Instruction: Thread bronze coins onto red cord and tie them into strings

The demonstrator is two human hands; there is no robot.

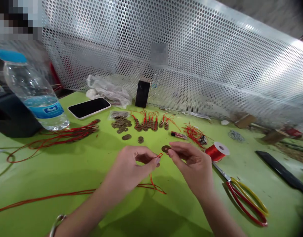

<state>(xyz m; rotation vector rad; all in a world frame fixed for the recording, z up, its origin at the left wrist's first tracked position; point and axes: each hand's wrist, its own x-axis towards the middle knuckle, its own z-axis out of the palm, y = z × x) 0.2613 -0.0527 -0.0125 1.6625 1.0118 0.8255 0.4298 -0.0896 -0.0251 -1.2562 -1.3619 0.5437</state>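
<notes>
My left hand (139, 163) pinches a red cord (152, 179) whose small loop sticks up past the fingertips. The rest of the cord hangs below and trails across the green table to the left. Between the thumb and fingers of my right hand (192, 161) is a round brown coin (165, 149) with a hole in its middle. Coin and cord loop are close together, with a small gap between them. Beyond my hands lie a heap of loose coins (120, 124), a small stack of coins (140, 140) and several coins tied on red cords (146, 124).
To the right are a spool of red cord (217, 152), scissors (245, 197), a lighter (179, 135) and red cord scraps (193, 133). A water bottle (35, 95), a bundle of corded coins (77, 134) and a phone (89, 108) lie left. A perforated metal panel (131, 42) borders the back.
</notes>
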